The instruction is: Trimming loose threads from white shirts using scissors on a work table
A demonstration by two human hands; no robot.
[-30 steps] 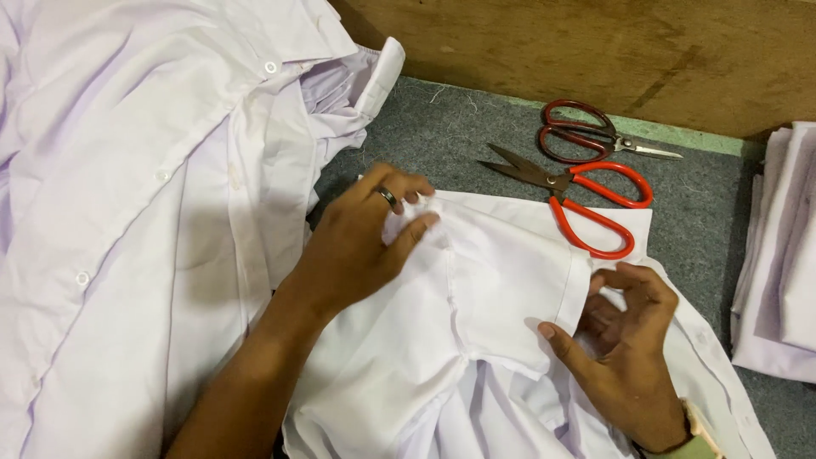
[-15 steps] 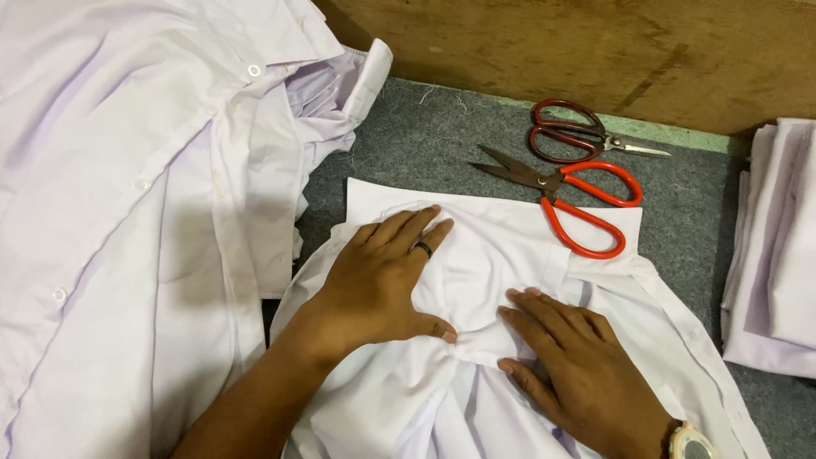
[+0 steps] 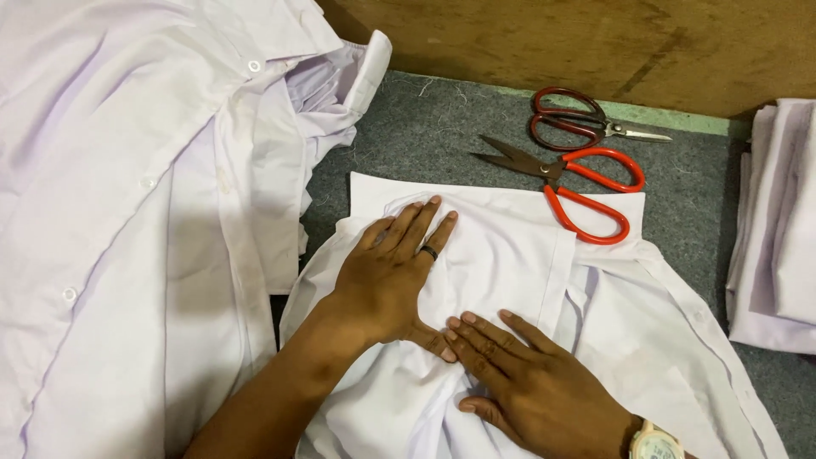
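- Two bare hands lie flat on a white shirt [image 3: 510, 263] spread on a grey felt-like table top [image 3: 425, 136], right in front of the person.
- Nearest the camera, the right hand [image 3: 531, 387] rests palm down with its fingers spread and pointing left, pressing on bunched, wrinkled cloth at the lower middle of the shirt; it grips nothing. A pale watch [image 3: 654, 442] sits on its wrist at the bottom edge.
- Just beyond it, the left hand [image 3: 391, 272] also lies open and flat, fingers stretched away from the person, thumb reaching toward the right hand's fingertips so that the two nearly touch. A dark ring [image 3: 429, 252] shows on one finger. It holds nothing either, only presses the cloth down.
- Under the left hand's fingertips the shirt is folded over into a smooth, straight-edged panel, with its far edge lying square across the table.
- Left of the hands, a second white buttoned shirt [image 3: 144, 187] lies loosely heaped, its collar pointing toward the far wall.
- At the right edge, well apart from the hands, sits a stack of folded white garments [image 3: 778, 229].
- Farther off, red-handled scissors [image 3: 586, 187] lie with one loop touching the folded shirt's far edge.
- Just behind them lie dark-handled scissors [image 3: 578, 126], close to a wooden board [image 3: 595, 42] that stands along the back.
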